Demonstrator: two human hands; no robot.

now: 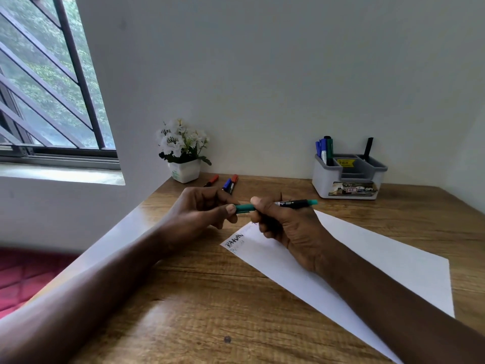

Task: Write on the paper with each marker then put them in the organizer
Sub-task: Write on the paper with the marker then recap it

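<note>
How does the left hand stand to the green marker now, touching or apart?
Touching. The head view shows the left hand pinching the green marker at its cap end between thumb and fingers, while the right hand grips the barrel.

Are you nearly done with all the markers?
About halfway, I'd say. Done: several markers stand in the organizer, and the paper has two written lines. In hand: a green marker, with the left hand pinching its cap and the right hand gripping the barrel. Left: three markers lie by the flower pot.
</note>
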